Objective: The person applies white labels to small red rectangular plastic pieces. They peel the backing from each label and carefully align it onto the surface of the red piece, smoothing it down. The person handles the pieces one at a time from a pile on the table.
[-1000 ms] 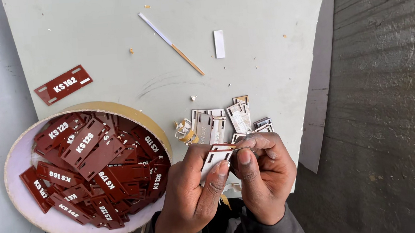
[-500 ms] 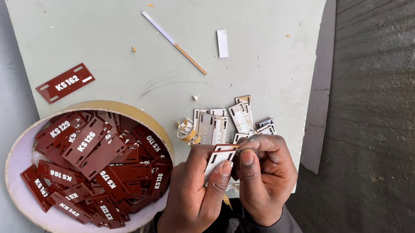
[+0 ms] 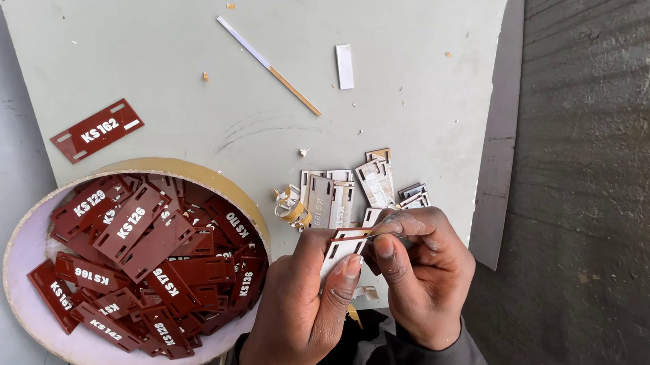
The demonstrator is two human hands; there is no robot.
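My left hand and my right hand meet at the near edge of a pale green board. Together they pinch one small rectangular tag, white face toward me with a dark red edge on top. The left thumb presses its lower part; the right thumb and forefinger grip its upper right corner. Just beyond my fingers lies a small heap of white-faced tags and curled peeled scraps.
A round shallow tray at the left holds several dark red tags with white lettering. One red tag lies alone on the board. A thin stick and a white strip lie farther back. Dark ribbed floor at the right.
Both hands have stayed on the tag with only slight finger shifts. The view has shifted a little; the heap and tray look unmoved.
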